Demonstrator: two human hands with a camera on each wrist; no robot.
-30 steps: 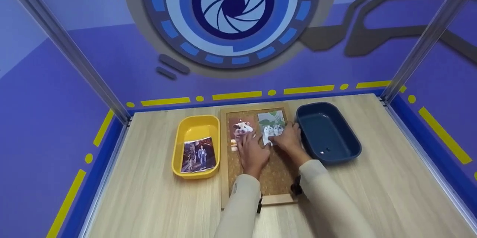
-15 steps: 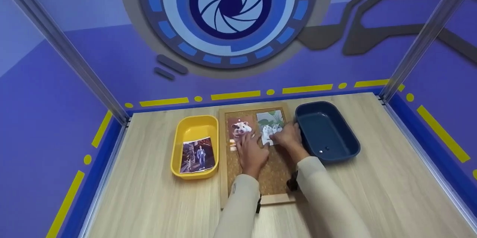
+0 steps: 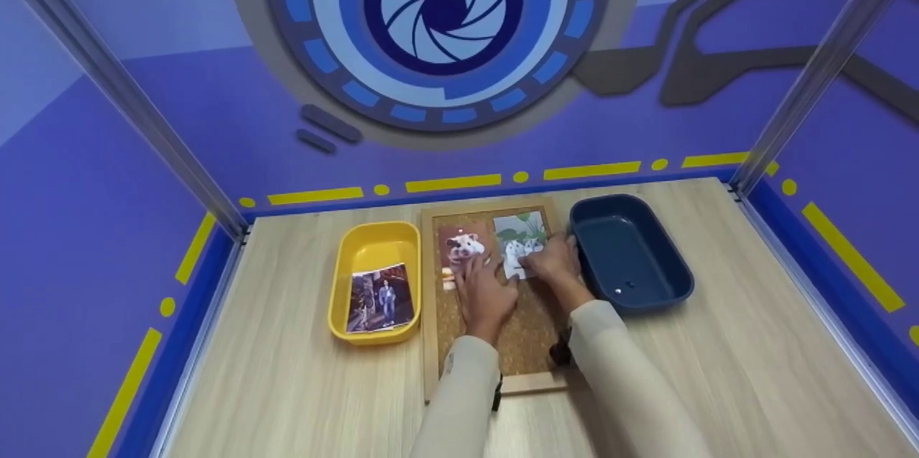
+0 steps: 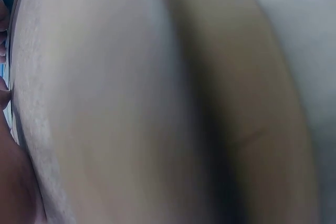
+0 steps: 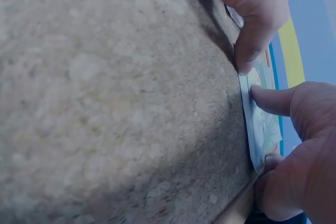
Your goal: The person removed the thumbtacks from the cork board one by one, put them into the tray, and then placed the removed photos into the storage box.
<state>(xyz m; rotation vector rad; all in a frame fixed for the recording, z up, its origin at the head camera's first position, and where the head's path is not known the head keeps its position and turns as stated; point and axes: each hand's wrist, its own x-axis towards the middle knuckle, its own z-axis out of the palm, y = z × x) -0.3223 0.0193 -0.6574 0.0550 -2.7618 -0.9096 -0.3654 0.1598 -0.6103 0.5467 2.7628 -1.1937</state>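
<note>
In the head view a corkboard point(image 3: 502, 332) with a wooden frame lies on the table. Two photos lie side by side on it: a hamster photo point(image 3: 465, 248) at left, and a photo of small white animals under green leaves point(image 3: 520, 228) at right. My left hand point(image 3: 488, 296) rests across the hamster photo's lower right, its thumb at the right photo's lower left corner. My right hand point(image 3: 560, 268) holds the right photo's lower right part; in the right wrist view its thumb point(image 5: 273, 99) presses the face, with fingers curled at the side edge. Sleeve blur fills most of the left wrist view.
Left of the board stands a yellow tray point(image 3: 337, 286) holding several photos point(image 3: 380, 300), the top one showing a standing person. A navy tray point(image 3: 686, 278) at right contains a tiny white piece point(image 3: 618, 291) and a dark one. A blue wall point(image 3: 215, 106) rises behind.
The camera view has shifted slightly. Both hands stay in nearly the same place on the photos, and nothing else has visibly moved.
</note>
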